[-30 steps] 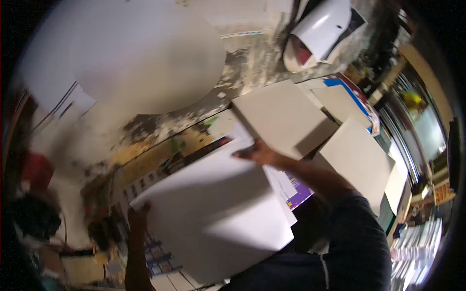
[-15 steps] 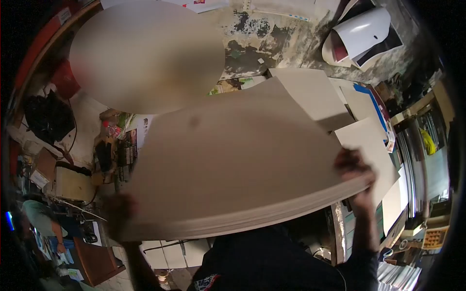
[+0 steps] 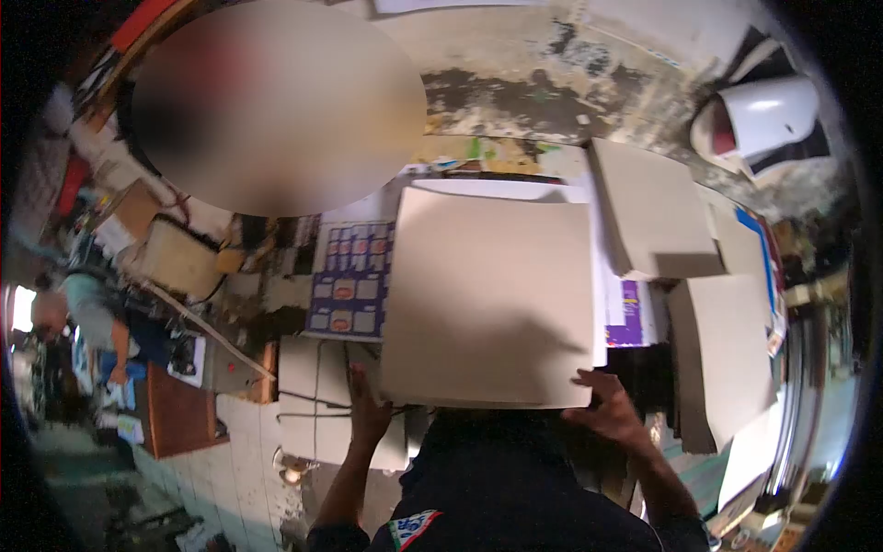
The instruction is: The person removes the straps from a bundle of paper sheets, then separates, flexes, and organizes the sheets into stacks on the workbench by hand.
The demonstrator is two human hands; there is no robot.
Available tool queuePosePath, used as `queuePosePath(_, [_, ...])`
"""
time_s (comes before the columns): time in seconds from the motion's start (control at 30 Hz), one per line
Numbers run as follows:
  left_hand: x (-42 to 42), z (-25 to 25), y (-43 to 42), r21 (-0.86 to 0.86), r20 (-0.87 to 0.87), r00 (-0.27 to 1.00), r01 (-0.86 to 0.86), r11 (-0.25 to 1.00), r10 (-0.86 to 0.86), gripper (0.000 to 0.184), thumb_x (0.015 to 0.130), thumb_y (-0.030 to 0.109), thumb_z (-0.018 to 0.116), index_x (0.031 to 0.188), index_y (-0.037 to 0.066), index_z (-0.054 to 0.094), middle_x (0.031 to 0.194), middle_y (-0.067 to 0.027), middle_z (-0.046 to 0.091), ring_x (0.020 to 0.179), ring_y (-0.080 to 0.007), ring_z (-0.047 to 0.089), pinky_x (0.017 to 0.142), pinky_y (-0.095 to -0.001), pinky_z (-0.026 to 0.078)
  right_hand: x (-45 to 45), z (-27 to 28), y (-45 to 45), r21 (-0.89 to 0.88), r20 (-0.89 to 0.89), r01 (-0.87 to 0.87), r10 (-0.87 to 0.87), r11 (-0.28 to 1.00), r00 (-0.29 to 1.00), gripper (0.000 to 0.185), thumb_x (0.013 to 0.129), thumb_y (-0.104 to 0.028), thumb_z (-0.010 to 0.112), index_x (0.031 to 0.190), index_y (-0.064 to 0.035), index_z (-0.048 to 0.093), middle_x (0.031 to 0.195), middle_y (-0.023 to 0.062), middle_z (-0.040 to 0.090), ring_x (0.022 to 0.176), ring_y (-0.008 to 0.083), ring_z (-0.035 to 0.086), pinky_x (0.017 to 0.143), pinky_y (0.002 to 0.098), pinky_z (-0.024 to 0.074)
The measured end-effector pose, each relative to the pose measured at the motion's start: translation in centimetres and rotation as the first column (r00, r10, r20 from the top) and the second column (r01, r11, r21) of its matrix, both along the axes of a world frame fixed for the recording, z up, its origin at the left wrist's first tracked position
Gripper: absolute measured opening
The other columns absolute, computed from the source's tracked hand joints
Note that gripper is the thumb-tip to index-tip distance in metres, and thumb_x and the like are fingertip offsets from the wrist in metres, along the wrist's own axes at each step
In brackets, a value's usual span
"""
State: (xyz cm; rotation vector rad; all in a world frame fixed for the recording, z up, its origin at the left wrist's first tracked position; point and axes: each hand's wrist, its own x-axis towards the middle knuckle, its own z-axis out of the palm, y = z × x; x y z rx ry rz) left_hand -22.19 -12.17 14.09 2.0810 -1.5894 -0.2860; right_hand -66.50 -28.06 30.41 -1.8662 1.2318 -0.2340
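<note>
A stack of large beige board sheets [image 3: 487, 294] lies flat in front of me, its near edge close to my body. At its near left corner is my left hand [image 3: 371, 416], fingers stretched upward beside the edge and open. My right hand [image 3: 609, 412] is at the near right corner, with thumb and fingers apart around it; it looks open. A dark shadow falls across the right part of the top sheet. Under and left of the stack is a purple printed sheet [image 3: 348, 293]; another purple print [image 3: 625, 311] shows on the right.
More beige board stacks stand to the right, one farther back [image 3: 658, 207] and one nearer [image 3: 722, 359]. A stained wall [image 3: 515, 92] rises behind. Rolled white sheets [image 3: 771, 110] are at upper right. At far left, another person [image 3: 97, 313] is by a brown desk [image 3: 184, 405]. A blurred oval covers the upper left.
The board stack, earlier lifted and tilted between both hands, now lies flat on the printed sheets. Both hands have loosened at its near corners. My view has shifted left.
</note>
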Motion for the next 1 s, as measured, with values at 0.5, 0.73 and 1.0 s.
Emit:
queuePosePath(0.5, [-17.7, -3.2, 2.7, 0.16, -0.398, 0.743, -0.521, 0.838, 0.538, 0.09, 0.084, 0.009, 0.067, 0.152, 0.003, 0.008, 0.137, -0.0262, 0.037, 0.108, -0.0343, 0.057, 0.081, -0.0408, 0.053, 6.5, 24.1, -3.8, 0.143, 0.978, -0.434, -0.193, 0.889, -0.074, 0.038, 0.097, -0.039, 0.052, 0.119, -0.0095, 0.064, 0.112, 0.0098, 0.068, 0.111, 0.0388, 0.059, 0.098, 0.0645, 0.038])
queuePosePath(0.73, [-21.0, -4.6, 3.0, 0.198, -0.415, 0.65, -0.618, 0.761, 0.636, 0.093, 0.082, 0.002, 0.066, 0.153, 0.002, 0.006, 0.139, -0.0273, 0.035, 0.105, -0.0342, 0.06, 0.08, -0.0396, 0.054, 2.1, 23.8, -5.9, 0.041, 0.988, -0.575, -0.118, 0.817, -0.098, 0.043, 0.098, -0.041, 0.046, 0.126, -0.01, 0.057, 0.111, 0.0117, 0.069, 0.116, 0.0393, 0.055, 0.101, 0.0664, 0.03])
queuePosePath(1.0, [-22.4, -4.7, 2.5, 0.12, -0.339, 0.727, -0.596, 0.794, 0.597, 0.091, 0.078, -0.007, 0.059, 0.152, 0.0, 0.006, 0.142, -0.03, 0.033, 0.1, -0.0326, 0.064, 0.082, -0.0383, 0.055, -0.8, 23.9, -7.2, 0.022, 0.987, -0.632, -0.118, 0.775, -0.11, 0.049, 0.1, -0.044, 0.039, 0.134, -0.0107, 0.05, 0.11, 0.0138, 0.069, 0.122, 0.0398, 0.051, 0.105, 0.0686, 0.0209])
